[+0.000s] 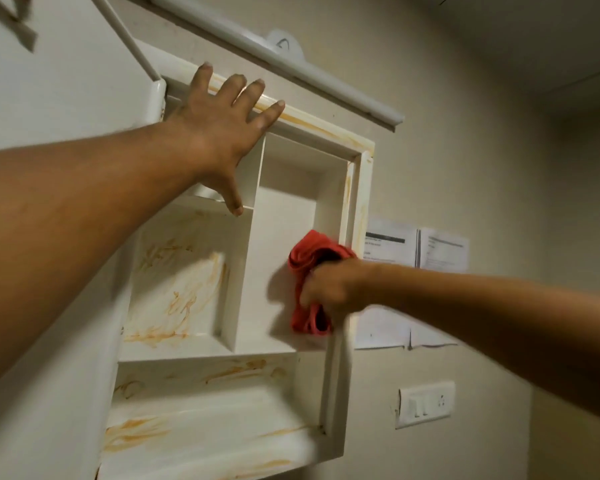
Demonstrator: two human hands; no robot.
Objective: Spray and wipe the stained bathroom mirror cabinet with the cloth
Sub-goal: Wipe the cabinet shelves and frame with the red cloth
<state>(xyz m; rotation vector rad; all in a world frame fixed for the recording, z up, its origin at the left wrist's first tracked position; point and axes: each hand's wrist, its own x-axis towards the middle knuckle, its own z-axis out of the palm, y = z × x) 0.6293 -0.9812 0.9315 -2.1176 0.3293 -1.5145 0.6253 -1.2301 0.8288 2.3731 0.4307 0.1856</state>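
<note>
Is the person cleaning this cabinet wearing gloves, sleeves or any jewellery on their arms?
No. The left hand and right hand are bare, without gloves. Both forearms are uncovered as far as the picture shows, no sleeve in sight. No watch, bracelet or ring is visible, though motion blur softens the right hand.

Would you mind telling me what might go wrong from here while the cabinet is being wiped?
The red cloth, bunched in the right hand, is in the tall right compartment, so the orange stains in the left compartment may be missed. The left hand lies flat over the stained top edge of the white plastic cabinet, so it could pick up residue.
</note>
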